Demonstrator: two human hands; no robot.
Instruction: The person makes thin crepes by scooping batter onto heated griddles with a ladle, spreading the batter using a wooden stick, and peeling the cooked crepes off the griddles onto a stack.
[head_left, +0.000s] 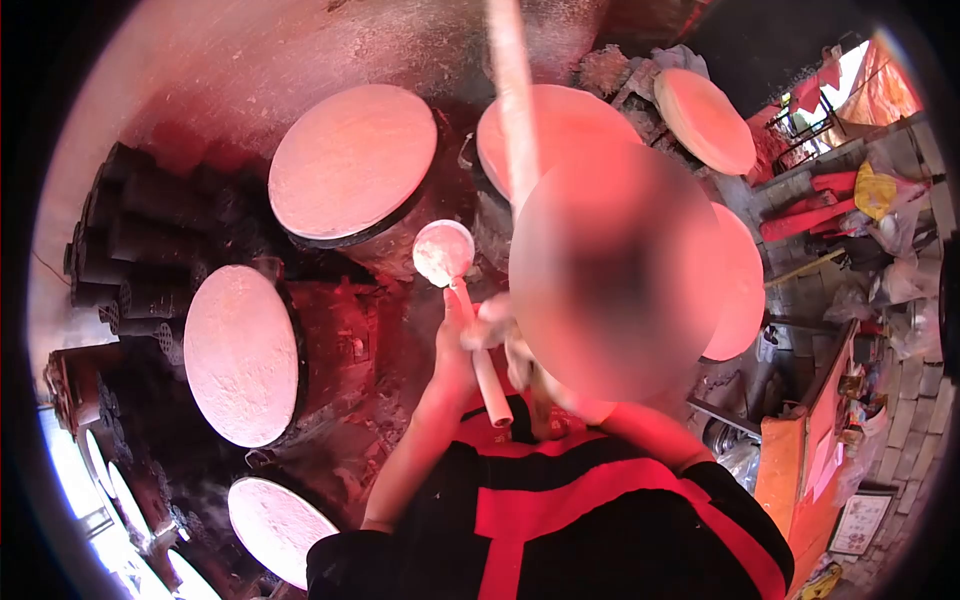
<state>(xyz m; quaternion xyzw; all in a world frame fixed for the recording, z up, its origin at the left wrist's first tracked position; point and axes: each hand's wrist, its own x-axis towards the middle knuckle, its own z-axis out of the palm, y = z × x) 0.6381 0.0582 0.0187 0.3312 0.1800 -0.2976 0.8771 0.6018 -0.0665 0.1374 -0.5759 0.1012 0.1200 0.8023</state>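
Observation:
A ladle-like tool with a round, whitish head [443,252] and a pale cylindrical handle [489,385] is in front of my body. My left hand [457,345] is closed around the upper handle, thumb lying toward the head. Close on the handle's right side is my right hand [500,328], smeared by motion and partly hidden. Whether its fingers grip the handle I cannot tell. A large blurred oval patch covers the view just right of my right hand. Beyond it, a long pale pole [512,90] runs up to the top edge.
Several drum-like stands with pale round tops surround me, including one ahead [353,160], one at left [240,355] and one lower left [280,530]. Dark cylinders [160,235] are stacked at far left. An orange cabinet [780,465] and bagged items [890,225] stand at right.

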